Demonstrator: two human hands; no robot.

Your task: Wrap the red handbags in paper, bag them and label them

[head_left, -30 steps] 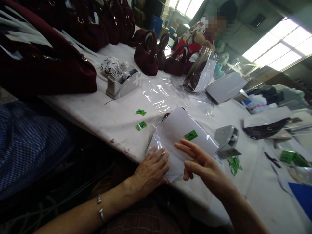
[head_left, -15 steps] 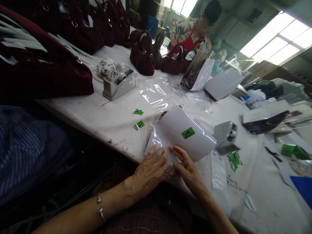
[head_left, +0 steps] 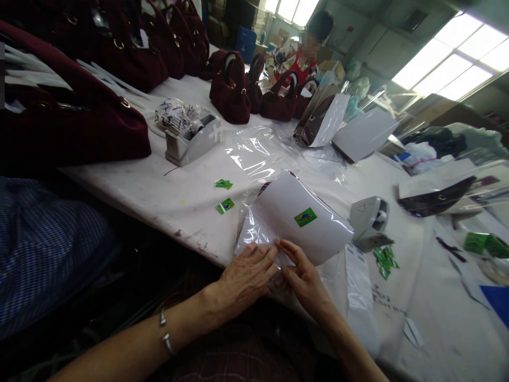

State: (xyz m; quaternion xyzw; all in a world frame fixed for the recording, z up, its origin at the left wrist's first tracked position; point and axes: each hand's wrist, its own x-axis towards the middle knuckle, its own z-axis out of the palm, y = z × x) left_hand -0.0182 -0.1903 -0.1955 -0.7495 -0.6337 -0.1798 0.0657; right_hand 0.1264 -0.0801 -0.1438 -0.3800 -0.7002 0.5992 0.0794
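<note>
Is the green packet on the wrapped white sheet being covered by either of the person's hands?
No, the green packet lies in full view, with the left hand and right hand nearer the table's edge.

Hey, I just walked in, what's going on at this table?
Someone's left hand rests on a clear plastic bag, while the fingers of the right hand work at its near edge. White paper and a bit of something dark red show inside. Maroon handbags stand farther back, near another person.
</note>
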